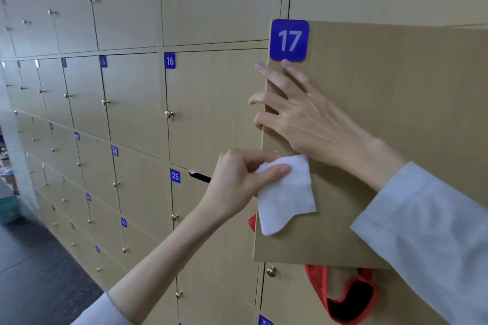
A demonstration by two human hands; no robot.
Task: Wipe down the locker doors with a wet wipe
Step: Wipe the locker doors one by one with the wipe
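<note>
Locker door 17 (396, 113) hangs swung open towards me, tan with a blue number tag (289, 40) at its top left corner. My right hand (298, 111) lies on the door's front, its fingers wrapped round the free left edge just below the tag. My left hand (237, 182) pinches a white wet wipe (286, 196) between thumb and fingers and holds it against the door's lower left edge; the wipe hangs down over the door face.
A wall of tan lockers with brass knobs and blue number tags runs off to the left, door 16 (214, 108) and door 25 (211, 232) nearest. A red and black bag (348, 295) shows below the open door. A teal basin (9, 208) sits on the dark floor far left.
</note>
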